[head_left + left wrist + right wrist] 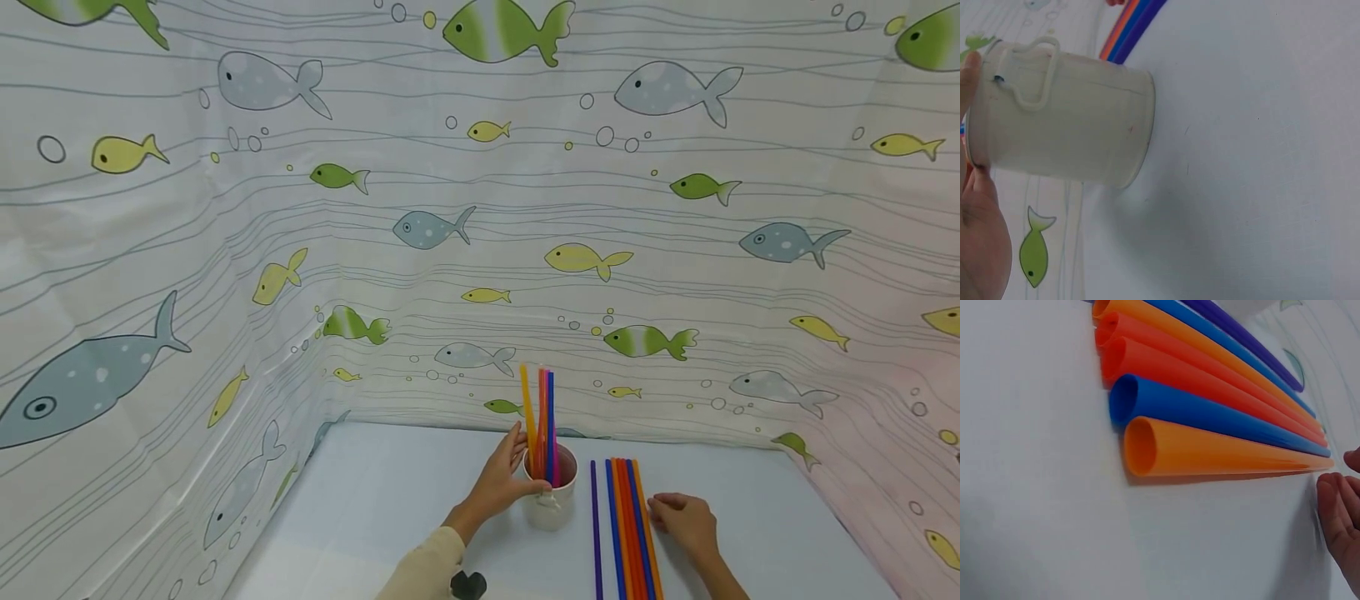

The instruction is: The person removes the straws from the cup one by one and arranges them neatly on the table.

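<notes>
My left hand [501,477] grips a white metal container [553,512] near its rim, thumb in front and fingers round the far side. A small wire-like handle [1038,78] shows on the container's wall in the left wrist view. Several straws [542,425] in yellow, orange, pink and blue stand upright in it. To the right, a row of hollow plastic straws lies side by side, with an orange straw [1222,450] on the near-hand edge. My right hand [686,523] is beside that orange straw, fingers loosely bent and fingertips close to its far end, holding nothing.
A purple straw [596,533] lies a little apart, between the container and the row. The white table [375,500] is bounded behind and on both sides by a fish-print curtain [420,292].
</notes>
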Available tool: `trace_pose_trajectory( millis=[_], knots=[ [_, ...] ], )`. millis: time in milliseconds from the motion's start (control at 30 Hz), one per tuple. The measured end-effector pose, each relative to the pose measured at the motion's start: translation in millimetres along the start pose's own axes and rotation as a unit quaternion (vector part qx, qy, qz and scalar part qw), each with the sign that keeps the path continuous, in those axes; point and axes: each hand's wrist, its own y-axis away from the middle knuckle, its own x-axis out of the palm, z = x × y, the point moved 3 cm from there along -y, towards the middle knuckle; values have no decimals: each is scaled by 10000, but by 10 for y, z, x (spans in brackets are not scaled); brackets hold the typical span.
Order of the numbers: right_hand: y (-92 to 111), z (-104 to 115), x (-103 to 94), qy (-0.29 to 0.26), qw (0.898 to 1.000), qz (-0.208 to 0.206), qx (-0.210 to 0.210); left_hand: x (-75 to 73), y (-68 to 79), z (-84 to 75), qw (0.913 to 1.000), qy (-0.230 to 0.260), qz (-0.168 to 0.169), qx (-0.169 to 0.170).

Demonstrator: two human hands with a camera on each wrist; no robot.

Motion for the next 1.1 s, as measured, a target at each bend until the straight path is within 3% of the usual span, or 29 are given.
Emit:
trace_pose_trajectory(
  millis=[267, 533, 800, 1100],
  knots=[
    [-90, 206, -62, -114, 9987, -23, -506, -13, 4, -10, 10000, -17, 15, -4],
    [-147, 714, -19, -155, 9913, -90, -1303, -21, 30, -32, 10000, -13, -34, -54],
    [-108, 1233, 105, -493, 9865, 128, -1558, -18, 24, -38, 10000, -24, -30, -68],
    [-43, 1603, 346, -586, 9816, 341, -1786, -3, 14, -11, 9999, -74, -39, -59]
  ],
)
